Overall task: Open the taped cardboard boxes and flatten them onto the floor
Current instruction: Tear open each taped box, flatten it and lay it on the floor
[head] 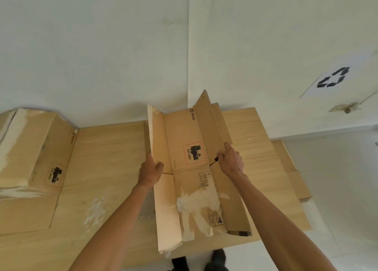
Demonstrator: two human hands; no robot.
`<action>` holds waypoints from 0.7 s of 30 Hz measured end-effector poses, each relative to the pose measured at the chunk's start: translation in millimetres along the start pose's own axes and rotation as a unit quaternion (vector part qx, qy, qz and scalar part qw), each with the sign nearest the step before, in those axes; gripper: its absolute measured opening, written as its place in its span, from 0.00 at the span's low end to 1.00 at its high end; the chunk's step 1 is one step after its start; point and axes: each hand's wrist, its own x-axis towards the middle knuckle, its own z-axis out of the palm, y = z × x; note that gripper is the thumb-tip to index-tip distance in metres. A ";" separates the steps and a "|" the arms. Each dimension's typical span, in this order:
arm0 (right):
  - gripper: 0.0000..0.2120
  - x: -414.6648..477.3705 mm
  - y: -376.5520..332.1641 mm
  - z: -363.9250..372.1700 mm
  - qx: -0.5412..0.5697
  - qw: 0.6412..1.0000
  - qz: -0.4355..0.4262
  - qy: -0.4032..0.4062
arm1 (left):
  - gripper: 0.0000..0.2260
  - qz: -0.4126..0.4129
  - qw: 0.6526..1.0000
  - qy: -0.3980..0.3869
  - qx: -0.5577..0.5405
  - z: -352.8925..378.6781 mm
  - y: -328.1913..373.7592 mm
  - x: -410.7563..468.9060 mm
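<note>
Cardboard sheets (114, 168) lay flat on the pale floor (337, 178). Over them the opened box (184, 139) was spread between both hands, its side flaps standing up. A second box (30, 148), closed and taped, sat on the sheets well to the left. The left hand (150, 171) gripped the left flap's edge. The right hand (231, 160) curled its fingers over the right flap. A recycling sign (333, 77) showed at far right.

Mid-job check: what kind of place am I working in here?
Likely a bare indoor recycling corner: a recycling-symbol sheet at right, flattened cardboard covering the floor, an opened box held over it, and a taped box at left.
</note>
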 end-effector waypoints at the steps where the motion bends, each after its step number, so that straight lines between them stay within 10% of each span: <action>1: 0.11 3.8 9.2 -12.0 0.005 1.000 0.005 0.009 | 0.11 0.013 1.000 -0.002 -0.001 5.2 12.3 -2.8; 21: 0.14 115.6 353.6 -250.7 0.004 0.997 0.077 0.029 | 0.10 0.040 0.995 -0.071 -0.064 322.1 285.9 -99.0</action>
